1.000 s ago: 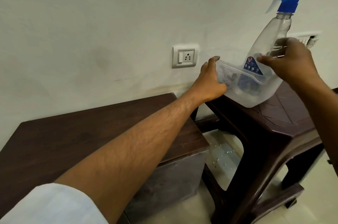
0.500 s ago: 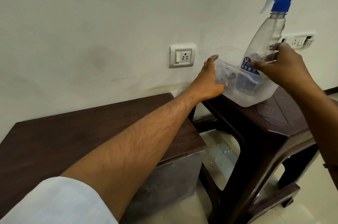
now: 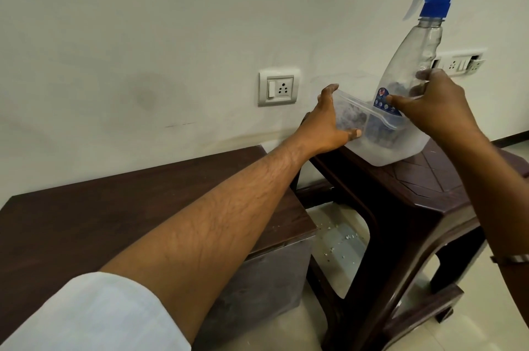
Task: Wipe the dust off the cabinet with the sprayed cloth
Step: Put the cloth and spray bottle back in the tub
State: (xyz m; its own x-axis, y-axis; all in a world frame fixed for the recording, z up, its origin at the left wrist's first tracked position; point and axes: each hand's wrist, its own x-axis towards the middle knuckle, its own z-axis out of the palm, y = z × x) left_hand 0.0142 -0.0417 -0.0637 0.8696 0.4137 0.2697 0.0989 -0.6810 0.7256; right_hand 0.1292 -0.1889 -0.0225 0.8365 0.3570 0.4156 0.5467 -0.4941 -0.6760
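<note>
L hand (image 3: pixel 326 124) & R hand (image 3: pixel 438 110) both grip clear tub (image 3: pixel 400 147) at stool's (image 3: pixel 429 190) back-left corner. Spray bottle (image 3: pixel 412 70) upright inside; cabinet (image 3: pixel 114 207) lower-left, nearer L.

Two hands (image 3: pixel 326 127), one spray bottle (image 3: pixel 412 64), one clear container (image 3: pixel 400 147), one cabinet (image 3: pixel 71 221), one stool (image 3: pixel 415 193), two wall sockets (image 3: pixel 279 90)

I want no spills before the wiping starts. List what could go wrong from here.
1. The clear plastic container sits at the back corner of the dark stool; a tug by the left hand or right hand gripping its rim could slide it off.
2. The tall spray bottle stands inside it and may topple if the container tilts.
3. Spilled liquid could reach the wall socket nearby.
</note>
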